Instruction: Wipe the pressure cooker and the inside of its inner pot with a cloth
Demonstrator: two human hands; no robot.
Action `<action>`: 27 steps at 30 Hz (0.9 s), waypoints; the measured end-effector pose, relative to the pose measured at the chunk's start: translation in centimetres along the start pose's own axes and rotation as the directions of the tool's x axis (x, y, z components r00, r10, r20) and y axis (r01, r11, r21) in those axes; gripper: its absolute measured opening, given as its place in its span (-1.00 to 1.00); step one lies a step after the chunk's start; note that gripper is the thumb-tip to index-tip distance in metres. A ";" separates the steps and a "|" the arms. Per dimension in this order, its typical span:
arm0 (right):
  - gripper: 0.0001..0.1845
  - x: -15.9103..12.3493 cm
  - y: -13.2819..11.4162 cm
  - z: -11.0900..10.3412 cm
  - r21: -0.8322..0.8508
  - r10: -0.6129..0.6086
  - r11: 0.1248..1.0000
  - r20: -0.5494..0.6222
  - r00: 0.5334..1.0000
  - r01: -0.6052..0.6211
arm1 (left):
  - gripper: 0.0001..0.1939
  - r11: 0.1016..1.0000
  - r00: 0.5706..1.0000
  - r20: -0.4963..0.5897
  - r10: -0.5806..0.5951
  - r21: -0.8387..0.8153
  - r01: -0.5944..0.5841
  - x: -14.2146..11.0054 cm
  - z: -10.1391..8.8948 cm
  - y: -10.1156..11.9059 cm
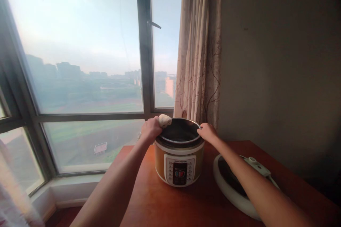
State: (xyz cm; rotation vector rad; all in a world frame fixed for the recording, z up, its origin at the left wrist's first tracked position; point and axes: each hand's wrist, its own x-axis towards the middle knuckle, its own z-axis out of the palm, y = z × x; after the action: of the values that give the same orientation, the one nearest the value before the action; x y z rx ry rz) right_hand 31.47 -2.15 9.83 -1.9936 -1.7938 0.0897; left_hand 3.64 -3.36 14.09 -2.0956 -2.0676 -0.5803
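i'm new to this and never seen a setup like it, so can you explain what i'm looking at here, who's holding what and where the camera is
There is no machine arm here, just one person's bare hands. The single picture comes from a camera worn on the head, looking forward and down along the forearms.

On the reddish-brown table stands what looks like a rice cooker, with its dark inner pot open at the top. The left hand holds a pale bundle, perhaps a cloth, against the pot's rim. The right hand pinches the opposite rim. What appears to be the lid lies beyond the right forearm, partly hidden by it.
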 end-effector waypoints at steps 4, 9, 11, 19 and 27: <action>-0.75 2.7 -0.2 1.0 -0.006 0.042 0.999 0.046 0.998 -0.042 | -0.64 1.000 1.000 -0.009 -0.013 -0.006 0.013 2.9 1.1 0.1; -0.67 5.6 -0.8 2.2 0.000 0.105 0.994 0.089 0.990 -0.105 | -0.60 0.999 0.999 -0.002 -0.039 -0.027 0.039 6.2 2.6 -0.1; -0.66 6.5 -1.0 2.5 0.005 0.129 0.992 0.094 0.987 -0.130 | -0.59 0.998 0.998 -0.004 -0.057 -0.037 0.057 7.2 3.1 -0.2; -0.65 7.9 -1.2 3.1 0.041 0.162 0.985 0.103 0.981 -0.167 | -0.56 0.995 0.998 -0.002 -0.056 -0.082 0.056 9.2 4.1 -0.6; -0.66 7.3 -1.1 3.2 0.107 0.173 0.978 0.063 0.983 -0.179 | -0.54 0.987 0.998 -0.008 -0.069 -0.145 0.067 8.9 3.6 -0.7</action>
State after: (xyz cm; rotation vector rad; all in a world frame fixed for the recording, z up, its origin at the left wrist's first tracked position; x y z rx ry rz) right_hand 30.42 5.79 9.19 -2.0817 -1.6025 0.2954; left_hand 3.44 6.24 13.89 -2.0959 -2.1577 -0.7743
